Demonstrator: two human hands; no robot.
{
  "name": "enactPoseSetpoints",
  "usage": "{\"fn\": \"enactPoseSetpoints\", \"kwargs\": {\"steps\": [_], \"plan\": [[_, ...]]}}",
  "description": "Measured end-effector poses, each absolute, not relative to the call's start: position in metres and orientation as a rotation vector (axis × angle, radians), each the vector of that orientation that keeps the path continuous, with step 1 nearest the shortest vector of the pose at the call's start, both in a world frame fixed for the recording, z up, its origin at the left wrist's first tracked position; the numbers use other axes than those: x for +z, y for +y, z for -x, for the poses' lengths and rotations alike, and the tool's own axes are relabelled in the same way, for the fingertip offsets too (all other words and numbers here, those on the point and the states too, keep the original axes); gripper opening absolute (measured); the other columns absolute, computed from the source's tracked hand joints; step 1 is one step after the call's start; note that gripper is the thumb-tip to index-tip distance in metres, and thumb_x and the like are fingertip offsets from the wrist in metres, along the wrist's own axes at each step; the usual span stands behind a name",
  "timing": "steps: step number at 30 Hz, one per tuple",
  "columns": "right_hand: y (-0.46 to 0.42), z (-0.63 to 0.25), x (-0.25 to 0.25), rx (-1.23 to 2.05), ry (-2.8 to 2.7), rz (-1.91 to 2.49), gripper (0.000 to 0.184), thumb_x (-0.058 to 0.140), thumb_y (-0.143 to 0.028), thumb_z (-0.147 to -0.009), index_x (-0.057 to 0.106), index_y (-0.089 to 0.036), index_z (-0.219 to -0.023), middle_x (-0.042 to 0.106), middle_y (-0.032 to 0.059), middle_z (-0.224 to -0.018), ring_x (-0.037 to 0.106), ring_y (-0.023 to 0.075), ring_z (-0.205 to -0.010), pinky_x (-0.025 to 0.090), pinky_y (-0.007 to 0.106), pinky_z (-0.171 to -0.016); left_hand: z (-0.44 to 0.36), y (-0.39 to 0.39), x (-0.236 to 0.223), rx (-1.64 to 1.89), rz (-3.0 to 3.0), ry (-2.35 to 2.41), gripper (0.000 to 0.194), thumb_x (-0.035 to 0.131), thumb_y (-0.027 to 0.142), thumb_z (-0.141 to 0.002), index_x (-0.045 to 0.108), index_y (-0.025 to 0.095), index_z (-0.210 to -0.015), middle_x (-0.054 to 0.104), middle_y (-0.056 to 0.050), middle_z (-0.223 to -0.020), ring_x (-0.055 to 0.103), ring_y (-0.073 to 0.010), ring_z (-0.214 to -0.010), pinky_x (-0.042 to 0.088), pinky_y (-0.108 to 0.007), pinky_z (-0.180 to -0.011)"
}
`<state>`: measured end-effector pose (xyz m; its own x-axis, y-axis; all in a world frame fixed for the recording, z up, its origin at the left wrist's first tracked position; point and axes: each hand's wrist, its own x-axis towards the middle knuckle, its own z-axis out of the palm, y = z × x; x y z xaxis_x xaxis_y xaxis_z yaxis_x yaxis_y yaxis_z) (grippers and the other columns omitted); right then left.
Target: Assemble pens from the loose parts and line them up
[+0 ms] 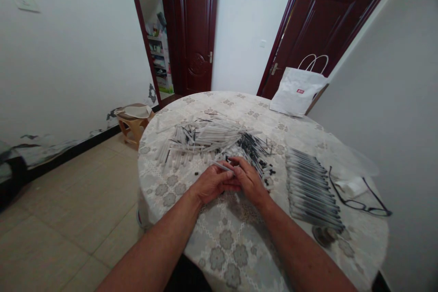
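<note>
My left hand [212, 183] is closed around a slim whitish pen barrel [221, 166], which slants between my two hands. Fingers of my right hand [248, 179] pinch at the barrel's right end, where a small dark piece shows by the fingertips; the exact grip there is partly hidden. Just beyond my hands lies a loose heap of white pen barrels [215, 134]. Dark refills or thin pen parts [251, 146] fan out to the right of that heap. Small black caps [268, 169] are scattered close to my right hand.
A row of assembled-looking pens [311, 187] lies at the right, beside eyeglasses [362, 205] and a small round dark object [324, 235]. A white paper bag [297, 91] stands at the table's back right. The round table has a flowered tablecloth [226, 255].
</note>
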<state>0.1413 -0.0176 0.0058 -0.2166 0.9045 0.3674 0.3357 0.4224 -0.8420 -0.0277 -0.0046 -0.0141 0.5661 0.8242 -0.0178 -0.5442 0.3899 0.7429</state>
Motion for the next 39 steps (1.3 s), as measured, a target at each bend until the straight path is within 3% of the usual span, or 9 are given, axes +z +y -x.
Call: {"fn": "enactPoseSetpoints", "kwargs": {"steps": [2, 4, 7, 10, 14, 21, 32, 37, 39], "plan": [[-0.017, -0.144, 0.005, 0.912, -1.775, 0.979, 0.054, 0.050, -0.055, -0.096, 0.058, -0.021, -0.136, 0.068, 0.0087, -0.123, 0.067, 0.0216, -0.098, 0.053, 0.032, -0.085, 0.030, -0.003, -0.014, 0.935, -0.705, 0.419, 0.028, 0.084, 0.026, -0.079, 0.065, 0.016, -0.097, 0.076, -0.009, -0.091, 0.077, -0.0238, -0.083, 0.063, -0.040, -0.080], [-0.014, -0.148, 0.004, 0.963, -1.656, 0.967, 0.056, 0.045, -0.058, -0.097, 0.055, -0.021, -0.138, 0.068, 0.0090, -0.121, 0.066, 0.0170, -0.077, 0.053, 0.029, -0.069, 0.035, 0.001, -0.012, 1.042, -0.617, 0.429, 0.026, 0.082, 0.025, -0.081, 0.065, 0.017, -0.099, 0.077, -0.007, -0.089, 0.077, -0.0210, -0.080, 0.063, -0.038, -0.079], [-0.009, -0.156, 0.005, 0.754, -1.560, 1.156, 0.042, 0.047, -0.051, -0.099, 0.063, -0.019, -0.120, 0.071, 0.0065, -0.099, 0.057, 0.0140, -0.062, 0.048, 0.027, -0.062, 0.045, 0.007, -0.008, 1.246, -0.449, 0.462, 0.012, 0.073, 0.023, -0.089, 0.065, 0.019, -0.098, 0.077, -0.002, -0.086, 0.076, -0.0167, -0.077, 0.063, -0.033, -0.075], [-0.008, -0.163, 0.009, 0.449, -1.922, 1.275, 0.022, 0.057, -0.036, -0.096, 0.070, -0.019, -0.099, 0.070, 0.0058, -0.089, 0.062, 0.0177, -0.077, 0.047, 0.029, -0.076, 0.052, 0.010, -0.003, 1.339, -0.343, 0.475, 0.004, 0.065, 0.024, -0.095, 0.067, 0.020, -0.097, 0.076, 0.000, -0.083, 0.075, -0.0144, -0.074, 0.062, -0.029, -0.071], [-0.016, -0.158, 0.015, 0.371, -2.443, 1.239, 0.017, 0.058, -0.023, -0.094, 0.073, -0.021, -0.103, 0.070, 0.0057, -0.098, 0.064, 0.0187, -0.092, 0.045, 0.028, -0.082, 0.054, 0.010, -0.002, 1.324, -0.347, 0.462, 0.007, 0.063, 0.026, -0.097, 0.067, 0.021, -0.097, 0.077, 0.000, -0.085, 0.075, -0.0151, -0.077, 0.062, -0.029, -0.071], [-0.036, -0.122, 0.021, 0.217, -2.740, 1.350, 0.019, 0.058, -0.034, -0.098, 0.070, -0.023, -0.108, 0.068, 0.0057, -0.104, 0.066, 0.0184, -0.089, 0.045, 0.026, -0.074, 0.050, 0.014, -0.005, 1.356, -0.367, 0.397, 0.005, 0.064, 0.021, -0.096, 0.067, 0.019, -0.099, 0.078, -0.004, -0.090, 0.077, -0.0201, -0.088, 0.063, -0.034, -0.077], [-0.032, -0.100, -0.001, 0.036, -2.656, 1.529, 0.019, 0.050, -0.026, -0.101, 0.067, -0.020, -0.104, 0.067, 0.0095, -0.107, 0.067, 0.0193, -0.082, 0.049, 0.027, -0.067, 0.049, 0.017, -0.009, 1.386, -0.412, 0.404, 0.014, 0.073, 0.019, -0.088, 0.064, 0.018, -0.098, 0.079, -0.007, -0.092, 0.077, -0.0249, -0.091, 0.063, -0.038, -0.079], [-0.021, -0.124, -0.003, 0.206, -2.093, 1.331, 0.019, 0.050, -0.024, -0.100, 0.066, -0.017, -0.107, 0.069, 0.0100, -0.102, 0.065, 0.0213, -0.093, 0.051, 0.031, -0.083, 0.045, 0.016, -0.011, 1.383, -0.498, 0.407, 0.023, 0.078, 0.021, -0.084, 0.061, 0.018, -0.099, 0.078, -0.007, -0.095, 0.077, -0.0264, -0.095, 0.062, -0.040, -0.083], [-0.016, -0.132, -0.006, 0.353, -1.816, 1.245, 0.021, 0.053, -0.028, -0.099, 0.066, -0.018, -0.111, 0.070, 0.0080, -0.100, 0.065, 0.0201, -0.088, 0.051, 0.032, -0.083, 0.043, 0.015, -0.011, 1.369, -0.533, 0.428, 0.025, 0.079, 0.022, -0.083, 0.060, 0.018, -0.100, 0.078, -0.008, -0.097, 0.077, -0.0264, -0.095, 0.062, -0.040, -0.084]]}}
